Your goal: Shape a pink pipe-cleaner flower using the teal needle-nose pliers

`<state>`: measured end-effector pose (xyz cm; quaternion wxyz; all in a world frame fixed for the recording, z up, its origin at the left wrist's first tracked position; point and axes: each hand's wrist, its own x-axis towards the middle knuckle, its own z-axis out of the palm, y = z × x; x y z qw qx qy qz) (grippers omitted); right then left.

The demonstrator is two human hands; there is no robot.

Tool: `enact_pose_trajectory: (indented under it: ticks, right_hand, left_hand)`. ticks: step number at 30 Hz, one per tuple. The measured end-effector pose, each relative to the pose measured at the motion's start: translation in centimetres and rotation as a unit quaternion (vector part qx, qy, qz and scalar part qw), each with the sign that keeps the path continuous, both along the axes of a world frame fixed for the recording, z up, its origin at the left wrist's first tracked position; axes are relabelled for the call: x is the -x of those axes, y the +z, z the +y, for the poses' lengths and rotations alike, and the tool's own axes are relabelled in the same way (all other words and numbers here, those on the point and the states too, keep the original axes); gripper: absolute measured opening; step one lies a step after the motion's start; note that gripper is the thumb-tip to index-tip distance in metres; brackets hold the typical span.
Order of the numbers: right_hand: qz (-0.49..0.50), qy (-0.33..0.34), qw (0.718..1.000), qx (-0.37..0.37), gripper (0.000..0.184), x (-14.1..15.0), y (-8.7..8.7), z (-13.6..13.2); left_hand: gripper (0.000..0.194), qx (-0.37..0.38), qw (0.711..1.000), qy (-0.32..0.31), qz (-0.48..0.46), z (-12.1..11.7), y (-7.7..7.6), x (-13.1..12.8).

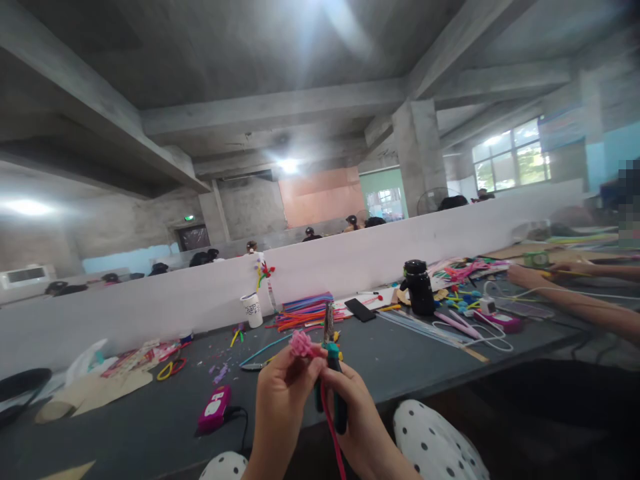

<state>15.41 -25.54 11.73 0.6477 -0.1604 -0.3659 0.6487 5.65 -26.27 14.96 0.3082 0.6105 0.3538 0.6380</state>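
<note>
My left hand (287, 383) pinches a small pink fuzzy flower (301, 343) between thumb and fingers. In my right hand (357, 403) is a pair of pliers (330, 350) with dark green handles, its metal jaws pointing up and away from me. A long pinkish-red pipe cleaner (334, 433) hangs down between my hands, past the plier handles. My two hands nearly touch at the thumbs. Whether the pipe cleaner joins the flower is hidden by my fingers.
Bundled coloured pipe cleaners (305, 310), a white cup (251, 311), a black phone (360, 309) and a black bottle (419, 287) stand or lie along the white partition (340, 263). A magenta device (215, 408) sits front left, scissors (171, 369) beyond. Another person's arms (575, 293) reach in at right.
</note>
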Motion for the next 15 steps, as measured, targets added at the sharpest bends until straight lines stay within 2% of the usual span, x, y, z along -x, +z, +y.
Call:
enact_pose_trajectory:
  ticks: [3, 5, 10, 15]
  right_hand:
    - [0.014, 0.007, 0.999, 0.051, 0.031, 0.1, -0.1, 0.1]
    - [0.016, 0.015, 0.996, 0.081, 0.033, 0.2, -0.3, 0.1]
    - [0.016, 0.03, 0.992, 0.125, 0.035, 0.5, -1.3, 0.0]
    - [-0.003, 0.009, 0.988, 0.153, 0.037, 0.1, -1.6, -0.4]
  left_hand:
    - [0.017, -0.034, 0.997, 0.055, 0.03, 0.5, 0.2, 0.0]
    - [0.021, -0.033, 0.997, 0.069, 0.03, 0.9, 0.7, 0.1]
    - [0.023, 0.017, 0.998, 0.068, 0.008, 2.4, 2.1, 0.3]
    - [0.024, 0.057, 0.997, 0.044, -0.011, 3.3, 2.8, 0.1]
